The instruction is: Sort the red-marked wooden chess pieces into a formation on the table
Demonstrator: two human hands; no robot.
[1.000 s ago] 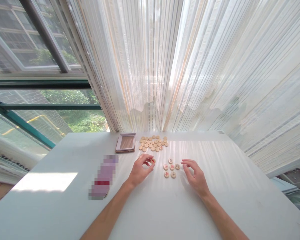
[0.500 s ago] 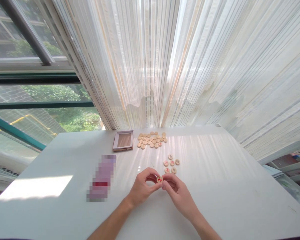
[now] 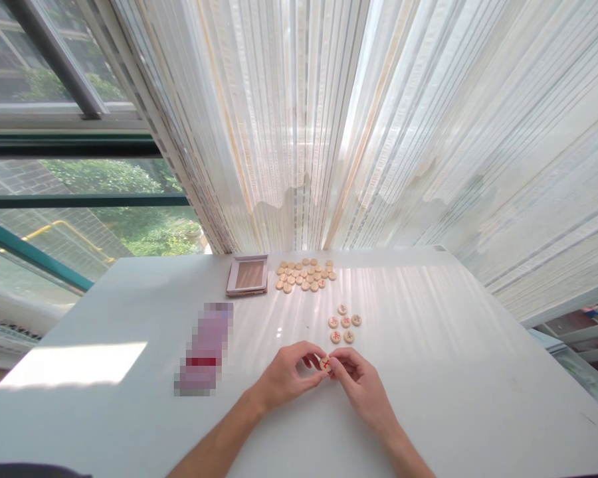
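Note:
My left hand (image 3: 285, 377) and my right hand (image 3: 359, 382) meet just above the white table (image 3: 453, 372), and both pinch one round wooden chess piece (image 3: 325, 363) with a red mark on its face. A little beyond my fingers lies a small group of several face-up pieces (image 3: 345, 324) with red marks. Farther back, near the curtain, sits a larger cluster of plain-looking wooden pieces (image 3: 305, 275).
A shallow wooden box (image 3: 248, 275) lies left of the far cluster. A blurred purple object (image 3: 205, 348) rests on the table to my left. Sheer white curtains (image 3: 379, 133) hang behind the table, and a window (image 3: 70, 186) fills the left side.
A second ago my left hand alone held the red-marked piece, with my right hand hovering beside the small group. Both hands have since come together on it, nearer to me.

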